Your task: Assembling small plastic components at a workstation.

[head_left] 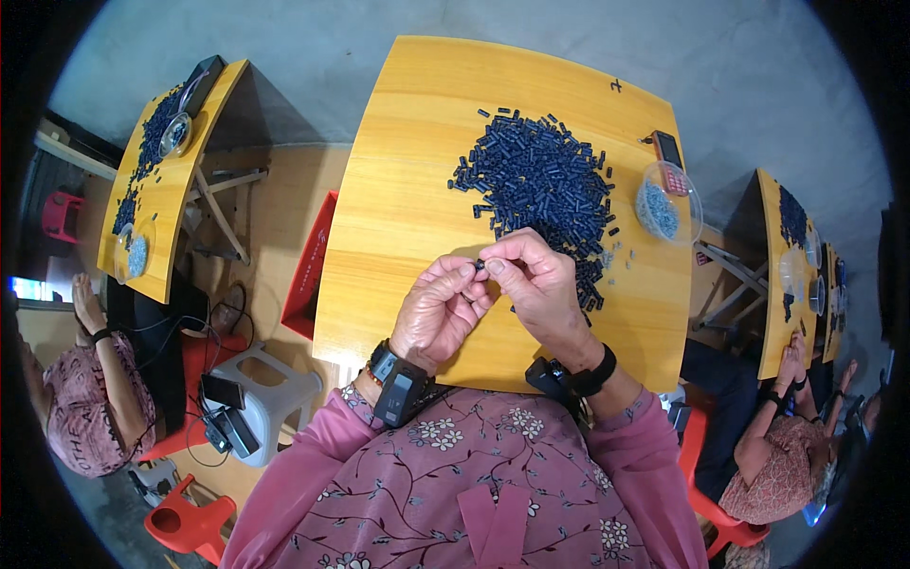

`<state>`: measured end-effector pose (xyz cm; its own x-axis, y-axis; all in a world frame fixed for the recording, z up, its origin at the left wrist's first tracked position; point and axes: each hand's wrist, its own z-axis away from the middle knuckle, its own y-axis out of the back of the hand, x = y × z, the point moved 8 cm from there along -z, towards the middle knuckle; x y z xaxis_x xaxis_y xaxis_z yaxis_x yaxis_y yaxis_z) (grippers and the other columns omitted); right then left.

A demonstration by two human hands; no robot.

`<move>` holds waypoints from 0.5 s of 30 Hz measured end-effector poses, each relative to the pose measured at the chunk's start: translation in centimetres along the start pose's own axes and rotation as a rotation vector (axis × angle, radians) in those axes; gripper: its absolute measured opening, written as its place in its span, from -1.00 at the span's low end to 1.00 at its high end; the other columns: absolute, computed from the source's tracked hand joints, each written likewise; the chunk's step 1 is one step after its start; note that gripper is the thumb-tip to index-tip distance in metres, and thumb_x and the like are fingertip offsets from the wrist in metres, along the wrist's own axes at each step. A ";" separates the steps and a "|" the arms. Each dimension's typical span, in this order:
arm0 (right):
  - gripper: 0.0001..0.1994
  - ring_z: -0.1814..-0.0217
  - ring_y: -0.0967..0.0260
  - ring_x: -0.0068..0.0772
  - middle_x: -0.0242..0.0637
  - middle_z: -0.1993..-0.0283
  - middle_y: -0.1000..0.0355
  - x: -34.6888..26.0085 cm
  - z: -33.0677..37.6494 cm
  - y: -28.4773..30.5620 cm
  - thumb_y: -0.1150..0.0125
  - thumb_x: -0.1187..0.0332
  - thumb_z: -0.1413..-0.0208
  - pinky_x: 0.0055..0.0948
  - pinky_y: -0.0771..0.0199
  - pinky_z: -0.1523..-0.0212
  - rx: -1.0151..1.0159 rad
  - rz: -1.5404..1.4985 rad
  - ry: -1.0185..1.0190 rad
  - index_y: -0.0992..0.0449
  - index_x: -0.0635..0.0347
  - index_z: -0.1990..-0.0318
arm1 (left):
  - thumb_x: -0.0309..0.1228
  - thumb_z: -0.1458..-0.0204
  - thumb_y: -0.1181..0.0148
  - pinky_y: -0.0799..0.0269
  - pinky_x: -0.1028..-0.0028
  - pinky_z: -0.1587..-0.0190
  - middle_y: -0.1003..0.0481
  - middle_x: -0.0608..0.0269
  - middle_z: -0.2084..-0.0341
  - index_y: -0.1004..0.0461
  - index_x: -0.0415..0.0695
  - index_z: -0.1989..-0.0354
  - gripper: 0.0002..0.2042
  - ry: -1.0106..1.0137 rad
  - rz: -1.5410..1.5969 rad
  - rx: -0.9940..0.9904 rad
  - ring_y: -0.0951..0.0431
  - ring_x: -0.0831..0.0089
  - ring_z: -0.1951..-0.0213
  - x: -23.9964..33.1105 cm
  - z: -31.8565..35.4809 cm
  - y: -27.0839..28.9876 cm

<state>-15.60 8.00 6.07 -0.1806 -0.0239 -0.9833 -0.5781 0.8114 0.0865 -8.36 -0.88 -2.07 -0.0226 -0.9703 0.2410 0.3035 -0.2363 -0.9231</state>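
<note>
Over the near part of the yellow table, my two hands meet fingertip to fingertip. A small black plastic piece is pinched between the thumb and fingers of my left hand. My right hand has its thumb and forefinger closed at the other side of the same piece; whether a second tiny part is in there is hidden. Just beyond my hands spreads a heap of small dark cylindrical plastic pieces. Several tiny grey bits lie loose at its right edge.
A clear round tub of small light-blue parts stands at the table's right edge, beside a dark and red handheld device. A red crate and a grey stool are at the left. Other people work at neighbouring tables on both sides.
</note>
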 end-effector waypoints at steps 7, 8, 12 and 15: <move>-0.93 0.32 -0.47 -0.55 -0.28 0.24 -0.44 0.7 0.2 0.2 -0.15 0.61 -0.13 -0.58 -0.53 0.27 0.009 0.059 -0.025 -0.54 0.38 0.27 | -0.58 -0.19 -0.09 -0.51 0.54 0.24 -0.56 0.16 0.33 -0.48 -0.20 0.25 -0.95 -0.056 -0.116 -0.024 -0.54 0.49 0.37 0.1 0.3 -0.5; -0.93 0.32 -0.46 -0.55 -0.29 0.23 -0.43 0.7 0.3 0.2 -0.16 0.60 -0.12 -0.57 -0.53 0.28 -0.008 0.118 -0.005 -0.55 0.38 0.27 | -0.58 -0.19 -0.09 -0.51 0.54 0.24 -0.56 0.16 0.33 -0.48 -0.20 0.25 -0.95 -0.055 -0.115 -0.024 -0.54 0.49 0.37 0.1 0.3 -0.4; -0.91 0.32 -0.43 -0.56 -0.32 0.25 -0.44 1.1 0.7 0.0 -0.17 0.58 -0.12 -0.56 -0.53 0.26 -0.104 0.085 -0.072 -0.57 0.38 0.25 | -0.60 -0.18 -0.09 -0.50 0.54 0.27 -0.56 0.12 0.32 -0.48 -0.21 0.24 -0.94 -0.046 -0.260 -0.060 -0.55 0.47 0.35 0.6 0.6 0.1; -0.88 0.28 -0.45 -0.57 -0.36 0.29 -0.44 0.7 0.9 -0.8 -0.15 0.57 -0.15 -0.57 -0.54 0.24 -0.167 0.028 -0.090 -0.56 0.37 0.19 | -0.61 -0.18 -0.09 -0.50 0.54 0.27 -0.56 0.10 0.32 -0.48 -0.21 0.24 -0.94 -0.031 -0.228 -0.095 -0.55 0.45 0.34 0.7 1.1 -0.1</move>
<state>-14.51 7.86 5.16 -0.1310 0.0553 -0.9898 -0.6991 0.7027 0.1318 -7.34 -1.46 -1.52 -0.0510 -0.8896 0.4538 0.2028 -0.4542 -0.8675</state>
